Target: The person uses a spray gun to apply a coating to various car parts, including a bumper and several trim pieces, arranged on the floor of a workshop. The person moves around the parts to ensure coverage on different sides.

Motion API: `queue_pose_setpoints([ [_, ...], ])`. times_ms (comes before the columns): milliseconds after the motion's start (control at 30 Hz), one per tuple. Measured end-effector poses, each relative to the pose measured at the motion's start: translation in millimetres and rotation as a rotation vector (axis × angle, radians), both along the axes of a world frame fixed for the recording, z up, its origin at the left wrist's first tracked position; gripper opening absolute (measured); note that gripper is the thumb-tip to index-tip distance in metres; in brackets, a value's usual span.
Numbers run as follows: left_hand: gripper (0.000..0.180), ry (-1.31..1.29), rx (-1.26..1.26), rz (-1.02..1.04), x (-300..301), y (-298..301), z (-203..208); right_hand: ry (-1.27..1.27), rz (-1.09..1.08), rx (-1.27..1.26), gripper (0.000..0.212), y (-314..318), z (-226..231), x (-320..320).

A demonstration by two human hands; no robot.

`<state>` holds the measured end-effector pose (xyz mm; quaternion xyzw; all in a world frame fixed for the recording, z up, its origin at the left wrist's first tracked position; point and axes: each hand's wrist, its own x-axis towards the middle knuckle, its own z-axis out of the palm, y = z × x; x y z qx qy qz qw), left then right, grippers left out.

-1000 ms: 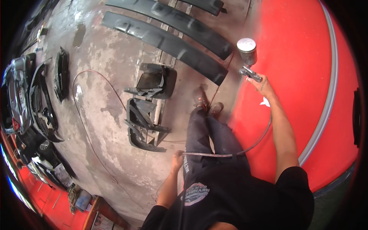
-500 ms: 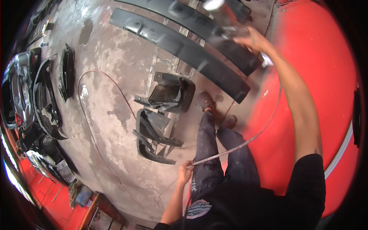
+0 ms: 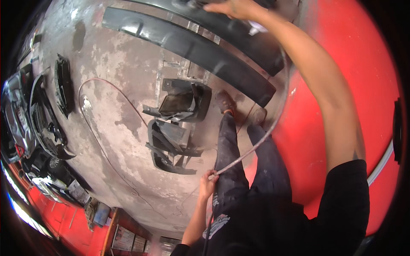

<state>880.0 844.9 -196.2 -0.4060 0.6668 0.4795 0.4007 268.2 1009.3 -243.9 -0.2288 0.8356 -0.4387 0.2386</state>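
My right hand (image 3: 234, 8), at the top edge, is wrapped round a spray gun (image 3: 256, 28). The gun's front and cup are mostly cut off or blurred. It is over the farther of two long, curved dark panels (image 3: 256, 51), and the nearer panel (image 3: 192, 47) lies alongside it. From the gun a pale air hose (image 3: 260, 143) bends down past my legs to my left hand (image 3: 208, 183). The left fingers are closed round the hose beside my thigh.
Black plastic car parts (image 3: 188, 102) lie left of my feet, with more pieces (image 3: 171, 149) nearer me. A thin hose (image 3: 106, 80) loops over the stained concrete floor. Car bumpers (image 3: 45, 115) stand at far left. A large red surface (image 3: 337, 55) rises on my right.
My right hand has swung left and farther away with the spray gun, along the far panel. The hose has followed it. My left hand still holds the hose, slightly higher in view.
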Motion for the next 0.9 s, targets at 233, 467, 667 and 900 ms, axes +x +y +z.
queue_pose_setpoints([
  [233, 0.02, 0.123, 0.013, 0.013, 8.0, 45.3, -10.0, -0.16, 0.129, 0.301, 0.045, 196.1, -1.1, 92.3],
  [467, 0.024, 0.303, -0.087, -0.064, -19.6, 54.2, 5.4, -0.374, 0.209, 0.32, 0.035, 194.3, 49.3, 65.8],
  [667, 0.025, 0.216, -0.064, -0.021, -49.0, 35.0, -7.6, -0.143, 0.177, 0.292, 0.055, 50.0, -20.0, -40.1],
  [900, 0.027, 0.078, -0.024, 0.217, -60.1, 19.4, -4.1, -0.02, 0.11, 0.036, 0.045, -169.0, -52.0, -173.5],
])
